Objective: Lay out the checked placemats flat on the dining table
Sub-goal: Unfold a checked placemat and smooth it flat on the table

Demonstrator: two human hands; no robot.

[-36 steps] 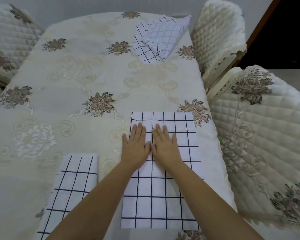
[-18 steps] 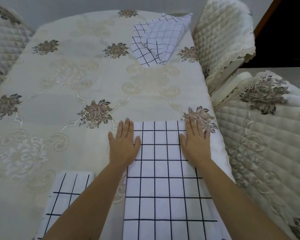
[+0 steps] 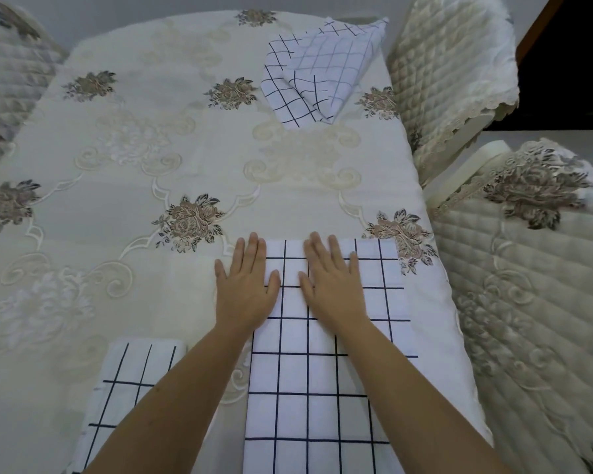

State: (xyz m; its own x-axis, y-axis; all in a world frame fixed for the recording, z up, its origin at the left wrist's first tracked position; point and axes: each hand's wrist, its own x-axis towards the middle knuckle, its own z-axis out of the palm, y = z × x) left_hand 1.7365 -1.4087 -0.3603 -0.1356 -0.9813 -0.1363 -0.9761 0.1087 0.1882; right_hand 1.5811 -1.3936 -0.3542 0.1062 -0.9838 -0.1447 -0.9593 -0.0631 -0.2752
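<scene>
- A person stood at the 6 o'clock end of a dining table covered in a cream cloth with embroidered flowers.
- One checked placemat, the spread mat, lay open and flat at about 5 o'clock in the view, close to the table's right edge.
- Its long axis ran from 6 o'clock toward 12 o'clock, straight away from the person. Its short far edge faced 12 o'clock, and its near end ran out of the bottom of the view.
- The left hand lay palm down with straight, slightly spread fingers across the mat's left edge near the far corner, gripping nothing.
- The right hand lay flat on the mat just to the right of the left hand, with straight fingers reaching the far edge and holding nothing.
- This mat looked laid out, with both hands apparently giving it a final smoothing.
- A second placemat, the folded mat, sat at 7 o'clock, just beside the left forearm, not yet opened.
- A third, the bundled mat, lay loosely folded and skewed at 1 o'clock, at the far end of the table.
- By this judgement, roughly one of three visible mats was done and two remained.
- Quilted chairs stood at 3 o'clock.
</scene>
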